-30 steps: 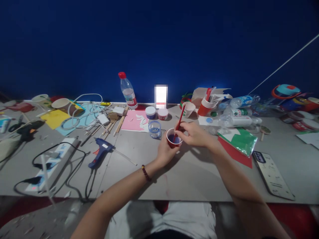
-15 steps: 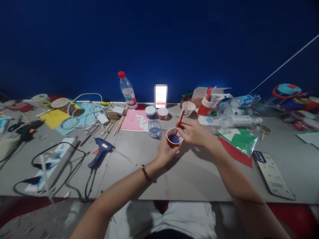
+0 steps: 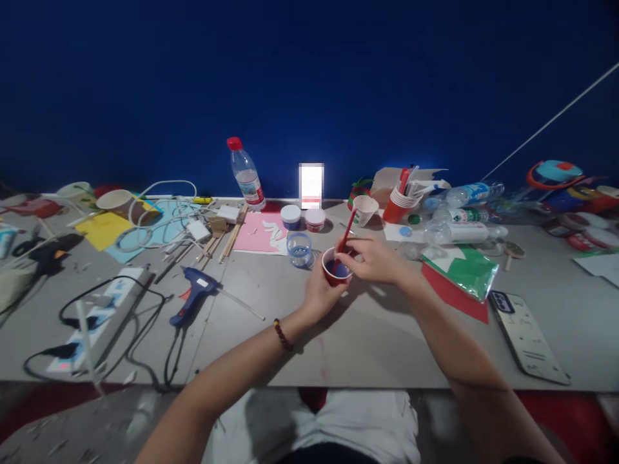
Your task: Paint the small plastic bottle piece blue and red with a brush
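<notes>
A paper cup (image 3: 337, 279) with dark purple-blue liquid in it is held by my left hand (image 3: 320, 293), whose fingers wrap round its side. My right hand (image 3: 370, 260) pinches a red stick (image 3: 345, 235), its lower end down inside the cup. Just left of the cup stands a clear open jar (image 3: 299, 250) with a blue rim. Behind it are a white-lidded blue jar (image 3: 291, 218) and a white-lidded red jar (image 3: 315, 220). A stained white cup (image 3: 365, 211) stands behind my right hand.
A blue glue gun (image 3: 196, 293), cables and a power strip (image 3: 104, 319) lie on the left. Near the wall stands a red-capped bottle (image 3: 247, 175). Red cups (image 3: 399, 207), plastic bottles (image 3: 467, 232), a green packet (image 3: 471, 274) and a phone (image 3: 529, 338) occupy the right side.
My right hand has moved slightly left, and the red stick's lower end has shifted left within the cup. My left hand still holds the cup in nearly the same place.
</notes>
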`<state>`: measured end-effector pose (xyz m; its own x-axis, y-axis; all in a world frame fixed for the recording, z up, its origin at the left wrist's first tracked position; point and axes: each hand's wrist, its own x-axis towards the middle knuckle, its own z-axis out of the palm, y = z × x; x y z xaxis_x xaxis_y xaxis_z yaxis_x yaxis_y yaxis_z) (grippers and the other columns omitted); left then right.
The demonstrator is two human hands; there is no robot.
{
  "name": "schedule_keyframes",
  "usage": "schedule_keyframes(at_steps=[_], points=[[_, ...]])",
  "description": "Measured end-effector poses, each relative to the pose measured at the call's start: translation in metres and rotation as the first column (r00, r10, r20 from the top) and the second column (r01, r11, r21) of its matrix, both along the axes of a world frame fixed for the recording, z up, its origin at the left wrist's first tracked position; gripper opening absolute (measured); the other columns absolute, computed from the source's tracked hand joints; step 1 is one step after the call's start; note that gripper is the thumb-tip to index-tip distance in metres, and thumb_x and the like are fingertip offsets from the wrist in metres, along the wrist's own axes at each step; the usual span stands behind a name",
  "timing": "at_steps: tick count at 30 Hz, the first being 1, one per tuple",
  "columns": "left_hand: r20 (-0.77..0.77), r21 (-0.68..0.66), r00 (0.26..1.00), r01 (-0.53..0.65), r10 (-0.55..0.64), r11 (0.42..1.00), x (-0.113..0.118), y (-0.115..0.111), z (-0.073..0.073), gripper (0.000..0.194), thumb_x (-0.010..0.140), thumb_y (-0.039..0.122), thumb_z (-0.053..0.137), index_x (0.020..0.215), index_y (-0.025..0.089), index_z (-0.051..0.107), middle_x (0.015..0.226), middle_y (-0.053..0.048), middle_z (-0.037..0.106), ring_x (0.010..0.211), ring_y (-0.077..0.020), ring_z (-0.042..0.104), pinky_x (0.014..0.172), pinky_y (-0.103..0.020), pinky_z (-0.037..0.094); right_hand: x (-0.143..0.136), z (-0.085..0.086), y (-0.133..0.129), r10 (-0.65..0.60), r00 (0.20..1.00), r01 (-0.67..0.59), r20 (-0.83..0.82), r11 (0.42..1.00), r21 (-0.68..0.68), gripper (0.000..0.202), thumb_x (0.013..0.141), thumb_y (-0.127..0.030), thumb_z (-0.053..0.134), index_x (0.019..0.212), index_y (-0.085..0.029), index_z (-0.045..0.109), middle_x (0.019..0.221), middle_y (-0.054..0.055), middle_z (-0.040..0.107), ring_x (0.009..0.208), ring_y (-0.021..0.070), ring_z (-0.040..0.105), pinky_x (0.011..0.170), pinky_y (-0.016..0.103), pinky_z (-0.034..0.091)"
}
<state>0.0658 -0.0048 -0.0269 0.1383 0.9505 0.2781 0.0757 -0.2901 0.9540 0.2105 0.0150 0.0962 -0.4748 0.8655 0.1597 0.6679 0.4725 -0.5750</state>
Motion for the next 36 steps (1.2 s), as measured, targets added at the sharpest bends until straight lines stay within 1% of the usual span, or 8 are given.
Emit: schedule_keyframes(at_steps=[3,7,13,18,22,26,33,36], points=[[-0.008,-0.003,1.0,-0.017,0.017,1.0,0.0,0.0,0.0,0.057,0.074,0.021,0.078,0.125,0.025,0.053,0.123,-0.007,0.064,0.112,-0.0247,0.062,0.098,-0.044,0.05,0.0,-0.005,0.002,-0.009,0.998,0.008,0.055,1.0,0.031,0.018,0.091,-0.019,0.05,0.091,-0.019,0.068,0.094,0.007,0.075,0.08,0.0201,0.068,0.075,0.032,0.05],[-0.01,-0.004,1.0,-0.023,0.023,1.0,0.001,-0.001,0.0,0.057,0.074,0.024,0.079,0.124,0.026,0.053,0.122,-0.007,0.065,0.112,-0.025,0.062,0.099,-0.046,0.049,0.002,-0.001,0.001,-0.068,0.991,0.059,0.114,0.995,0.081,0.015,0.092,-0.021,0.049,0.095,-0.021,0.064,0.09,0.006,0.074,0.077,0.0204,0.067,0.071,0.032,0.05],[0.022,-0.036,0.999,-0.034,0.034,0.999,0.002,-0.001,-0.001,0.058,0.074,0.025,0.08,0.125,0.026,0.053,0.122,-0.007,0.064,0.111,-0.0249,0.062,0.097,-0.046,0.05,0.007,0.003,0.0,-0.033,0.998,0.028,0.05,0.995,0.1,0.014,0.092,-0.022,0.05,0.093,-0.02,0.064,0.088,0.006,0.073,0.075,0.0188,0.066,0.071,0.031,0.05],[0.018,-0.016,1.0,-0.012,0.012,1.0,0.001,-0.001,-0.002,0.059,0.074,0.023,0.08,0.126,0.025,0.053,0.123,-0.007,0.064,0.112,-0.0246,0.063,0.097,-0.044,0.05,0.005,0.006,-0.003,0.039,0.998,-0.041,0.05,0.998,0.038,0.017,0.093,-0.024,0.052,0.092,-0.02,0.069,0.095,0.006,0.077,0.077,0.0187,0.067,0.073,0.032,0.05],[0.007,-0.014,1.0,-0.016,0.016,1.0,0.0,0.0,-0.002,0.056,0.075,0.026,0.079,0.124,0.024,0.054,0.12,-0.007,0.065,0.109,-0.0237,0.063,0.096,-0.043,0.05,0.006,0.011,-0.004,0.01,1.0,-0.01,-0.02,1.0,-0.012,0.017,0.092,-0.026,0.055,0.09,-0.019,0.071,0.086,0.005,0.076,0.076,0.0178,0.067,0.072,0.031,0.05],[0.005,-0.02,1.0,-0.019,0.019,1.0,0.0,-0.001,0.0,0.057,0.074,0.026,0.08,0.124,0.024,0.054,0.121,-0.007,0.065,0.11,-0.024,0.063,0.096,-0.044,0.05,0.007,0.006,0.0,-0.017,1.0,0.017,-0.012,0.999,-0.029,0.016,0.092,-0.026,0.056,0.09,-0.019,0.07,0.088,0.005,0.076,0.077,0.0176,0.067,0.071,0.03,0.05],[0.006,-0.035,1.0,-0.023,0.023,0.999,0.001,-0.002,0.001,0.056,0.074,0.025,0.079,0.124,0.027,0.054,0.12,-0.006,0.065,0.109,-0.0243,0.063,0.096,-0.047,0.05,0.011,0.001,0.006,0.008,1.0,-0.008,-0.004,0.995,0.095,0.015,0.091,-0.02,0.052,0.094,-0.019,0.067,0.091,0.007,0.075,0.075,0.0189,0.067,0.071,0.032,0.051],[0.005,-0.035,0.999,-0.037,0.037,0.999,0.001,-0.002,0.001,0.055,0.074,0.027,0.079,0.123,0.026,0.053,0.119,-0.006,0.065,0.107,-0.0244,0.063,0.095,-0.047,0.051,0.013,0.001,0.004,0.021,0.999,-0.018,-0.028,0.997,0.081,0.014,0.091,-0.02,0.053,0.097,-0.019,0.065,0.09,0.006,0.074,0.074,0.0178,0.067,0.071,0.031,0.051]])
